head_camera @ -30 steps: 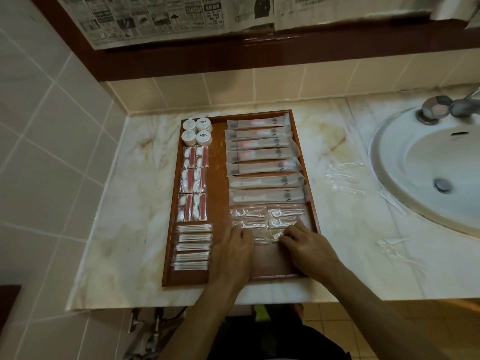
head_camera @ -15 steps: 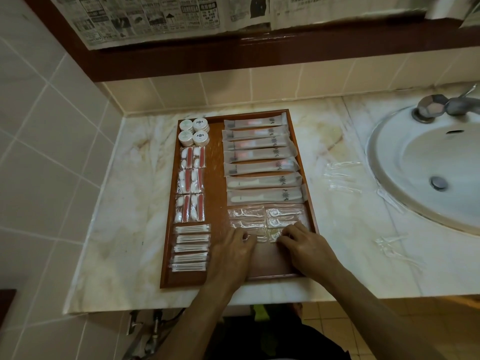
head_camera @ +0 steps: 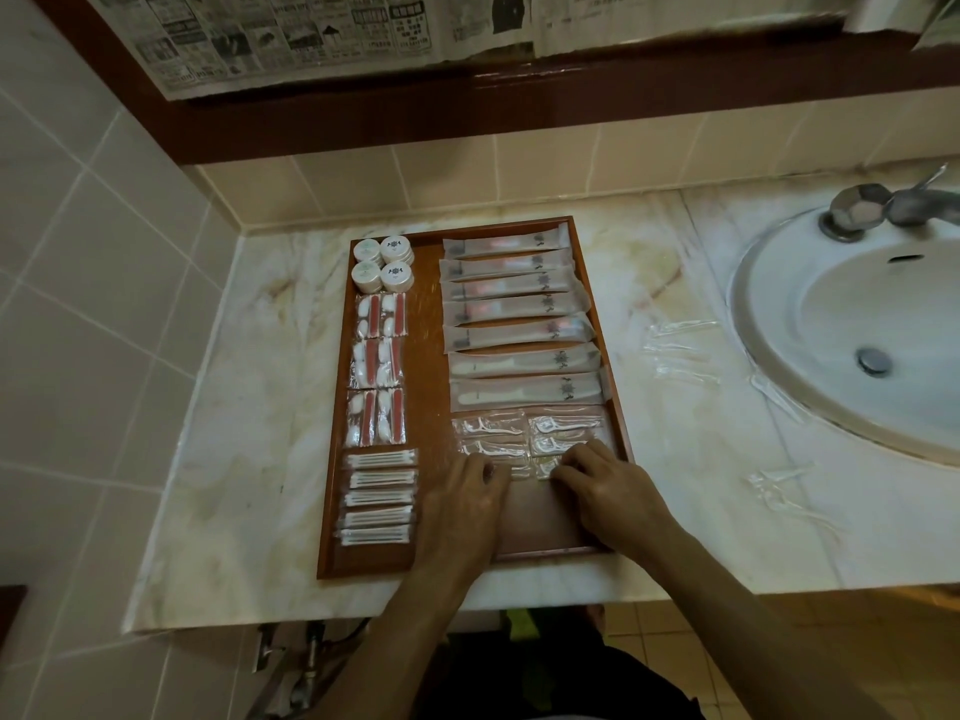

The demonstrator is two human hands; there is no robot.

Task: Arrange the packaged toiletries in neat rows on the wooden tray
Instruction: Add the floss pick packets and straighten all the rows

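Reddish-brown tray (head_camera: 431, 387), white round tubs (head_camera: 383, 263), veined marble counter (head_camera: 249, 387).

Marble tabletop (head_camera: 234, 407) against tiled wall (head_camera: 78, 304). White round sink (head_camera: 810, 324) at right, drain (head_camera: 874, 361) at its centre, metal faucet (head_camera: 883, 207) on far rim. Newspaper sheets (head_camera: 291, 33) along dark wooden ledge (head_camera: 467, 111) above.

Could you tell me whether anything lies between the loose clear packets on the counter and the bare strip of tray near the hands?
Nothing visible does: the clear packets lie on bare counter, with only the tray rim between.
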